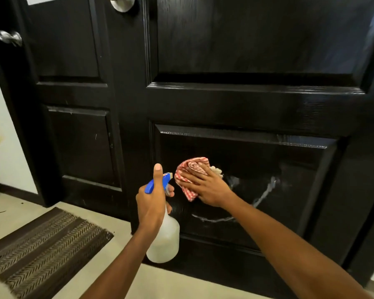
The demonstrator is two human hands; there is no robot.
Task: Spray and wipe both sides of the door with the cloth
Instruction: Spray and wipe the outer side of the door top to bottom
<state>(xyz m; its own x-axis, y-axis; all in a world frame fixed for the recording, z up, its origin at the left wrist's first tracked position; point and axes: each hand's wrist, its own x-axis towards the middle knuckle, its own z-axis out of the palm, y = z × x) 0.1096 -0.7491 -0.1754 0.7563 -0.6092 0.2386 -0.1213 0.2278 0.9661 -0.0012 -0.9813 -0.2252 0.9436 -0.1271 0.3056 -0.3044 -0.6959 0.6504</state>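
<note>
Wiping step: right hand [207,188] presses cloth [187,173] flat on door [246,104] lower panel; left hand [151,201] clamped round spray bottle [164,240]. Next, likely: sweep across remaining streaks.

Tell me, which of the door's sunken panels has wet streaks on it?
The lower right recessed panel of the black wooden door, where the right hand presses the red checked cloth. The other panels show no white streaks.

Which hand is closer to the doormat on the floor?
Left. The left hand, holding the spray bottle, is just right of the doormat; the right hand presses the cloth farther right.
</note>
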